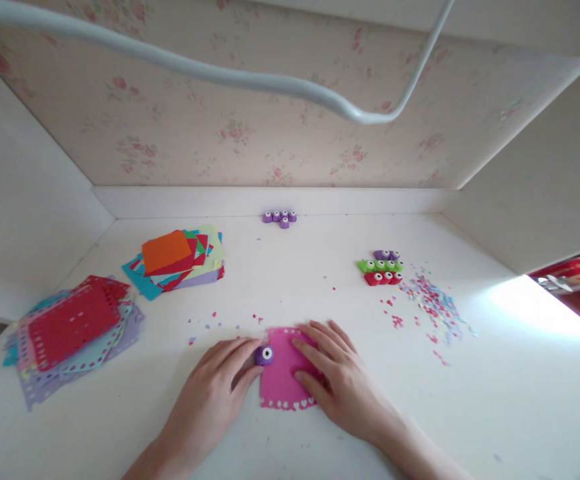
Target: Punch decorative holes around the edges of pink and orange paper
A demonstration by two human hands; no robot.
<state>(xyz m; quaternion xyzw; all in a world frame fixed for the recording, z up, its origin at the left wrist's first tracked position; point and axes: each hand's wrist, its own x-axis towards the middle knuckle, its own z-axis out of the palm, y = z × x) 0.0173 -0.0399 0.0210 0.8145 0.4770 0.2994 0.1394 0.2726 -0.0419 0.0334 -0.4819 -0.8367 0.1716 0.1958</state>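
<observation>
A pink sheet of paper (pixel 284 367) lies on the desk, with small shapes punched along its bottom and top edges. At its left edge sits a small purple craft punch (pixel 265 355) with a white and black button on top. My left hand (pixel 220 373) grips this punch between thumb and fingers. Across the right part of the sheet, my right hand (pixel 340 373) lies with fingers spread, covering much of that edge. Several tiny paper cutouts (pixel 213 315) are scattered just beyond my left hand.
Punched sheets (pixel 75 327) are piled at far left, with a stack of coloured paper (pixel 167 253) behind them. Purple punches (pixel 280 217) stand by the back wall. Green punches (pixel 380 266) and red punches (pixel 383 278) sit at right beside a confetti heap (pixel 435 300). A white cable (pixel 250 80) hangs overhead.
</observation>
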